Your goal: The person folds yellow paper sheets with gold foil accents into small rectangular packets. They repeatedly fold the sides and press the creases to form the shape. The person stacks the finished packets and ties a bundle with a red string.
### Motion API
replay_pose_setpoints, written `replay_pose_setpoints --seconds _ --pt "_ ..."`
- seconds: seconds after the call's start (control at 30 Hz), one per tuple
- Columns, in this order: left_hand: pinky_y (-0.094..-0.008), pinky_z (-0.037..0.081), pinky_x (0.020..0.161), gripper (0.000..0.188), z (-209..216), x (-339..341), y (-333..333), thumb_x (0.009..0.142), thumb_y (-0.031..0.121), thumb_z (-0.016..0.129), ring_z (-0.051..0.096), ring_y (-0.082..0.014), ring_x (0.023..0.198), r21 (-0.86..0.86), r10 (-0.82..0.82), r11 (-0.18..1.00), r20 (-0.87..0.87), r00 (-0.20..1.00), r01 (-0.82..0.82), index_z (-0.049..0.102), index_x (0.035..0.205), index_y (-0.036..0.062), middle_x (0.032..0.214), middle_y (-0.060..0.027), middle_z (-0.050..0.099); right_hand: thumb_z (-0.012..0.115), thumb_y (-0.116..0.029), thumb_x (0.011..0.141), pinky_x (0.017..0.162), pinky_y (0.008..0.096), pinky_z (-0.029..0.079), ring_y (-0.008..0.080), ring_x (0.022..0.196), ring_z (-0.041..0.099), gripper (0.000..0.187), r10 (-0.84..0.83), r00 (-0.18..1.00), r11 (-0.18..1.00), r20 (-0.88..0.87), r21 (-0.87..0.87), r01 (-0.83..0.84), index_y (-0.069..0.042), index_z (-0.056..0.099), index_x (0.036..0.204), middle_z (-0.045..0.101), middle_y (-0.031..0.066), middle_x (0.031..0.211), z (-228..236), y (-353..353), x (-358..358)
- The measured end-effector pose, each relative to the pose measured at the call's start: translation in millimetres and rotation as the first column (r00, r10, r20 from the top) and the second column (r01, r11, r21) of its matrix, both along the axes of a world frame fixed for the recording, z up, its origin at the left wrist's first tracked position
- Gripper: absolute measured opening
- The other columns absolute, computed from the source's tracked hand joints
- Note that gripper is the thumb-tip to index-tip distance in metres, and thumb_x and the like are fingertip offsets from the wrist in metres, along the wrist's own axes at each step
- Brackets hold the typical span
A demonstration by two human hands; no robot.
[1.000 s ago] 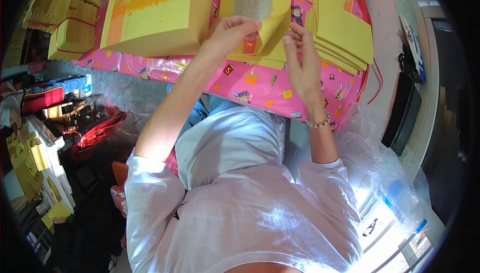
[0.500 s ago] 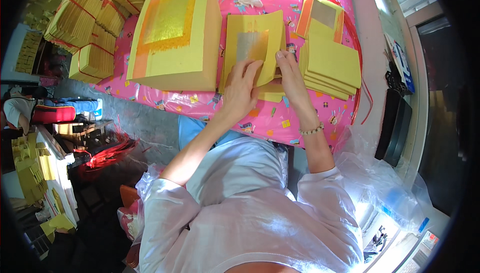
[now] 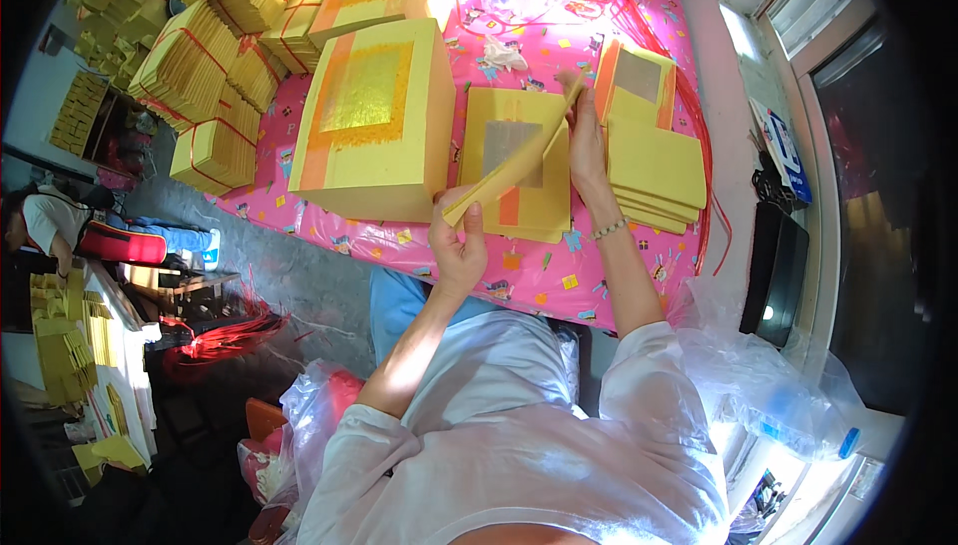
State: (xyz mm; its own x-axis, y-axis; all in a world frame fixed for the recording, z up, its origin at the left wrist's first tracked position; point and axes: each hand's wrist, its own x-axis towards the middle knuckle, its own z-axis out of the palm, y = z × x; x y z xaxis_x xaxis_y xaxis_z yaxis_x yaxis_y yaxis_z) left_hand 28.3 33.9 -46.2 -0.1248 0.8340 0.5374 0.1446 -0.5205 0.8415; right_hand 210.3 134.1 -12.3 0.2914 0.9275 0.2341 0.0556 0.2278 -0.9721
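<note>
My left hand (image 3: 459, 244) pinches the near end of a folded yellow joss paper (image 3: 517, 171), thumb on one side and fingers on the other. At its far end my right hand (image 3: 587, 146) grips the same paper, which stands on edge and slants between the hands. Beneath it lies a flat pile of joss paper (image 3: 477, 208) with a silver patch and an orange band. To the right of my right hand is a stack of folded yellow papers (image 3: 654, 168). Left of the pile stands a tall block of joss paper (image 3: 424, 126) with a gold patch on top.
Bundles of yellow paper tied with red strips (image 3: 212, 151) are piled at the left. Another silver-patched pile (image 3: 639, 78) lies behind the folded stack. Red strips (image 3: 699, 136) hang along the right side of the pink tablecloth (image 3: 529, 271). Another person (image 3: 55, 226) is at far left.
The paper has gone from lying half-lifted over the pile to a folded piece held on edge. My left hand has moved nearer to me and left; the view has shifted slightly.
</note>
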Motion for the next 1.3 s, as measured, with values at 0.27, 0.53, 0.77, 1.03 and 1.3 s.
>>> replay_pose_setpoints --seconds 0.27,0.53,0.77,1.03,1.3 --pt "-0.0317 0.048 0.081 0.027 9.6 6.6 -7.3 0.09 0.008 0.059 0.059 -0.0205 0.096 -0.092 0.073 0.993 0.044 0.996 -0.069 0.048 0.112 -0.0011 0.1 -0.0128 0.06 0.02 -0.045 0.1 0.086 0.0309 0.045 0.0166 0.093 0.058 0.059 0.107 0.971 0.992 -0.215 -0.046 -0.12 0.0 0.056 0.112 0.062 0.0083 0.101 -13.1 10.0 9.8" --pt "-0.0338 0.048 0.078 0.03 8.4 11.5 -4.9 0.087 0.009 0.062 0.061 -0.0245 0.091 -0.026 0.083 0.996 -0.109 0.991 -0.086 0.047 0.111 -0.0007 0.099 -0.0156 0.06 0.023 -0.042 0.1 0.086 0.0292 0.045 0.015 0.095 0.057 0.054 0.074 0.978 0.995 -0.196 -0.049 -0.085 -0.002 0.057 0.111 0.061 0.0078 0.102 -13.3 2.8 12.1" --pt "-0.0343 0.046 0.084 0.036 10.8 9.6 7.6 0.086 0.007 0.062 0.058 -0.0266 0.099 -0.049 -0.082 0.996 -0.086 0.993 0.078 0.047 0.118 -0.0018 0.108 -0.0166 0.057 0.028 -0.05 0.098 0.088 0.03 0.044 0.016 0.099 0.056 0.059 0.341 0.904 0.938 -0.258 0.038 -0.343 -0.001 0.058 0.113 0.06 0.0097 0.104 0.9 -6.3 6.2" --pt "-0.036 0.031 0.105 0.047 29.9 15.7 35.4 0.087 0.007 0.06 0.038 -0.025 0.129 -0.056 -0.344 0.938 -0.026 0.939 0.342 0.043 0.129 -0.0016 0.138 -0.0156 0.041 0.041 -0.035 0.098 0.09 0.0283 0.045 0.015 0.108 0.053 0.046 0.659 0.57 0.689 -0.492 0.089 -0.72 -0.006 0.041 0.135 0.052 0.0056 0.121 32.4 -44.7 -17.1" --pt "-0.0319 0.042 0.092 0.047 33.6 10.3 37.3 0.083 0.005 0.065 0.055 -0.0157 0.101 -0.228 -0.487 0.839 0.087 0.869 0.494 0.047 0.126 0.0017 0.111 -0.0057 0.059 0.039 -0.044 0.097 0.106 0.0324 0.036 0.0184 0.125 0.043 0.06 0.509 0.634 0.739 -0.582 -0.081 -0.669 -0.001 0.034 0.138 0.047 0.0106 0.133 6.0 -42.3 -4.3"
